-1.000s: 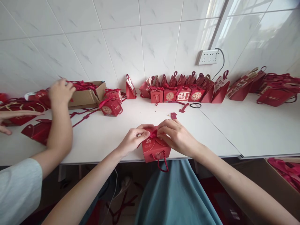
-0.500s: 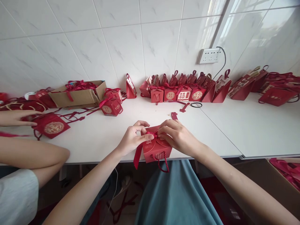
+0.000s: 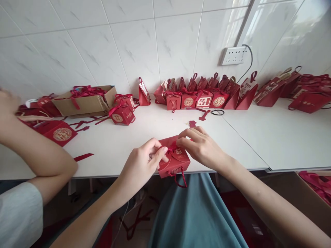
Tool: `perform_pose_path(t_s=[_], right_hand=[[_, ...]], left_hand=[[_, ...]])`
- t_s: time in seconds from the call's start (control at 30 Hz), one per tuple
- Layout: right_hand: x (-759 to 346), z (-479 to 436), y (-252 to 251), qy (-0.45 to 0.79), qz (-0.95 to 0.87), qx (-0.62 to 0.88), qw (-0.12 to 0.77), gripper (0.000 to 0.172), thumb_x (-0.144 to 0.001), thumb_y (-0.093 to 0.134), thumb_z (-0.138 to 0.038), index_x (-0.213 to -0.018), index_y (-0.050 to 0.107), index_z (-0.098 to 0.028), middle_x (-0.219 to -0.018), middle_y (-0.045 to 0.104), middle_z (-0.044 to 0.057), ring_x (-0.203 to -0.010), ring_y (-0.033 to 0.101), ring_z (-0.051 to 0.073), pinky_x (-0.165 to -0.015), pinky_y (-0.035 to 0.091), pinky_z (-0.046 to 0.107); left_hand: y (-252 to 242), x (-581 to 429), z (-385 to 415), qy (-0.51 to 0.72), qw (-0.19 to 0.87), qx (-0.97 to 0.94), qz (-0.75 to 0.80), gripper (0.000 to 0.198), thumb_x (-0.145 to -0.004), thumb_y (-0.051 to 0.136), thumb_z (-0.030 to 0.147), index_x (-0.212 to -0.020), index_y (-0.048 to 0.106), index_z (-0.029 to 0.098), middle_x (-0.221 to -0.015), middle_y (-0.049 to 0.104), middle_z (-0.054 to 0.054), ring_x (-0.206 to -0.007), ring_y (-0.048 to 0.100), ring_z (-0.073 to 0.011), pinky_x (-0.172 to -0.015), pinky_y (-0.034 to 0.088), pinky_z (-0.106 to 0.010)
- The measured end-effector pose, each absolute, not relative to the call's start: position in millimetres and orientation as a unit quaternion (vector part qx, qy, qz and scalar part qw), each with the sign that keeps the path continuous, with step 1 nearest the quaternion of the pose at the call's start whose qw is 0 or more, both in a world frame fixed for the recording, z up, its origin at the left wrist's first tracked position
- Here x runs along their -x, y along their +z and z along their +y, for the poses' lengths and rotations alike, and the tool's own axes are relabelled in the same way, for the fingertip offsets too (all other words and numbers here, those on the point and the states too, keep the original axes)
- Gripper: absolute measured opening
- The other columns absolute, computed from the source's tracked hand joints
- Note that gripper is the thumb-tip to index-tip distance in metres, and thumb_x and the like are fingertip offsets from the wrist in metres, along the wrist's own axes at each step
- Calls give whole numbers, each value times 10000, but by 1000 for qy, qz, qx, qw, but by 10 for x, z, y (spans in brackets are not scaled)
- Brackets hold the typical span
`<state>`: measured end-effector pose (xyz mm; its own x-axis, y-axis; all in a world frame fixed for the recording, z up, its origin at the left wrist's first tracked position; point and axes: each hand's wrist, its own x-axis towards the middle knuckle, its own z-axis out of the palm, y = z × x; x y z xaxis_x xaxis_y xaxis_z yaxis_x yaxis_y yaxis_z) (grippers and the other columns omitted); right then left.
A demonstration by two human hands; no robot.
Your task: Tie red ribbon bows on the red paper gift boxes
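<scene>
L hand (image 3: 146, 160) + R hand (image 3: 200, 146) both at red box (image 3: 174, 165), which sits at front edge of bench (image 3: 284, 137), cord handle (image 3: 182, 182) hanging on the near side. L fingers narrow, thumb + index pinching red ribbon (image 3: 171, 148) on box top; R fingers also closed on ribbon, opp. side of knot. Small red scrap (image 3: 192, 123) just beyond R hand; black ring (image 3: 217, 112) farther back, nr. the row of red boxes (image 3: 203, 100) along tiled wall (image 3: 178, 44). Open carton (image 3: 82, 106) w/ ribbons at back L. Co-worker's bent arm (image 3: 38, 148) far L, hand blurred, can't tell its fingers; loose ribbon strip (image 3: 83, 157) nr. elbow.
</scene>
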<state>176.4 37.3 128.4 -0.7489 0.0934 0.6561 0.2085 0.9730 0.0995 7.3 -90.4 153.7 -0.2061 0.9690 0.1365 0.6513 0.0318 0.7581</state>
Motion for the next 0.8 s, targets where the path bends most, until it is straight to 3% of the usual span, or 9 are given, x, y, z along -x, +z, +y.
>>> perform_pose_path(t_s=[0.17,0.33,0.47,0.53,0.67,0.8], right_hand=[[-1807,355,1322,-105,-933,57,340,290,-925,331,-25,-914,597,-141,-872,625,82,-711,512,157,-738,378,313],[-1887,405,1243,-70,-943,48,323,338,-912,295,-3,-911,595,-157,-863,628,84,-733,529,169,-736,395,314],[-1894,352,1237,59,-937,127,320,188,-957,423,-280,-898,563,-170,-822,613,76,-710,543,178,-676,407,314],[-1867,283,1278,166,-916,197,308,286,-940,442,-418,-817,534,-177,-748,588,49,-645,524,160,-617,399,291],[-1763,144,1353,313,-869,297,241,417,-931,396,-487,-628,433,-202,-585,502,-14,-513,429,115,-519,323,262],[-1665,125,1324,366,-839,325,236,380,-870,488,-485,-620,450,-201,-557,479,-36,-508,394,107,-520,302,260]], left_hand=[[1511,-77,-900,348,146,-614,693,226,-884,458,372,-728,488,212,-697,642,17,-658,618,-139,-588,446,-229],[1297,-16,-867,390,98,-625,669,194,-866,496,332,-710,494,216,-909,684,-30,-897,639,-189,-766,485,-288],[1173,-11,-823,423,85,-624,652,197,-865,488,307,-694,492,209,-983,656,-62,-962,603,-199,-811,476,-314],[1158,-14,-798,427,71,-630,645,197,-869,477,290,-692,498,206,-934,633,-55,-936,585,-189,-801,468,-306],[1164,-13,-755,425,65,-632,644,211,-877,468,284,-685,506,204,-882,594,-37,-897,557,-175,-773,452,-283],[1161,-2,-719,430,70,-627,645,260,-879,459,287,-633,472,202,-872,598,-37,-913,546,-180,-773,436,-283]])
